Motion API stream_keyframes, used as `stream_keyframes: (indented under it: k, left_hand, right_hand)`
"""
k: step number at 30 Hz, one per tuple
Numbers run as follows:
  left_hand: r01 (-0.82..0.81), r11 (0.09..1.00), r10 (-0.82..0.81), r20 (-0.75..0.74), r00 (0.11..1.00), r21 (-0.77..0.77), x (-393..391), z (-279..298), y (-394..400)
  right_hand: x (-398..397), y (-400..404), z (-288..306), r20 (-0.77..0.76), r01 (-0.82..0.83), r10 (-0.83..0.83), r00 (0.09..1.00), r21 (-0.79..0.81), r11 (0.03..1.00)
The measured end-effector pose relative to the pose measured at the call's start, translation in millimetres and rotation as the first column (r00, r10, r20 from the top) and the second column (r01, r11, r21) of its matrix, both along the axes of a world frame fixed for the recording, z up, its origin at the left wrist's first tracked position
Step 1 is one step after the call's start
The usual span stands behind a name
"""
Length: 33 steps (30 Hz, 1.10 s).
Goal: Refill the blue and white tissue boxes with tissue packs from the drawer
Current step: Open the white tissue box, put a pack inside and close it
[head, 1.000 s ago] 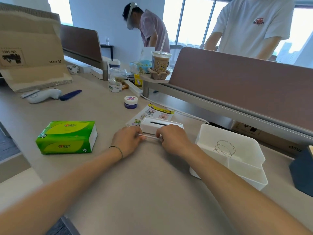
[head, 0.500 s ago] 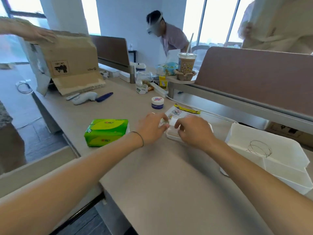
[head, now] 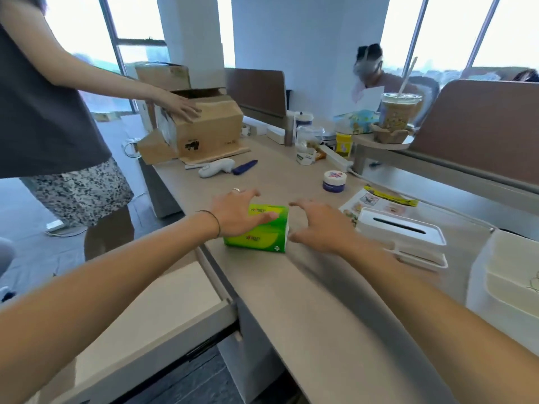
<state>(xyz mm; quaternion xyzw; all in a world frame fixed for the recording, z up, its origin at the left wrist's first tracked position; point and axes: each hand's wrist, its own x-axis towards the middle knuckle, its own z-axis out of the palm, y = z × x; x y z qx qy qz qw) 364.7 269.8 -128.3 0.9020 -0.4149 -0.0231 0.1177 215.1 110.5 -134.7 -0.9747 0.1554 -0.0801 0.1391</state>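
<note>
A long beige table (head: 315, 301) is seen running from the lower right toward the middle of the frame. Its far side is bounded by brown divider panels (head: 478, 129), one at right and a smaller one (head: 255, 90) at upper centre, carried on grey metal rails. A wide white pillar (head: 309, 48) is placed at upper centre, flanked by tall windows (head: 449, 30) with dark frames, through which strong daylight is admitted. Dark grey floor (head: 43, 252) is shown at left and bottom. A pale drawer (head: 163, 310) is pulled open below the table edge at lower left.
</note>
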Motion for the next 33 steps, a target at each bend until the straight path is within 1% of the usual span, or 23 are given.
stream_keyframes:
  k: [3,5,8,11,15,21,27,33]
  left_hand:
    - [0.022,0.993,-0.02,-0.017,1.0,0.112,17,-6,11]
    - [0.06,0.989,-0.055,-0.042,0.998,0.133,23,-12,14]
    - [0.101,0.991,-0.094,-0.071,0.993,0.087,29,-21,17]
    - [0.125,0.992,-0.123,-0.077,0.989,0.022,32,-27,18]
    - [0.137,0.99,-0.138,-0.069,0.988,-0.023,38,-35,19]
    - [0.162,0.981,-0.167,-0.037,0.985,-0.107,36,-36,22]
    - [0.215,0.964,-0.218,-0.001,0.976,-0.158,13,-20,11]
    - [0.3,0.942,-0.301,0.016,0.953,-0.153,-26,0,-28]
  right_hand:
    - [18,7,-4,-0.039,-0.03,0.031,0.999,0.028,0.999]
    - [28,10,-8,-0.077,-0.038,0.041,0.996,0.037,0.999]
    - [39,12,-13,-0.116,-0.039,0.045,0.992,0.054,0.998]
    - [47,13,-22,-0.119,-0.03,0.038,0.992,0.071,0.997]
    - [53,11,-33,-0.082,-0.021,0.025,0.996,0.048,0.999]
    - [44,11,-25,0.002,-0.029,0.029,1.0,0.058,0.998]
    - [18,-1,-9,0.044,-0.032,0.033,0.998,-0.016,0.999]
    - [-38,-27,11,0.055,0.058,-0.056,0.997,-0.03,0.998]
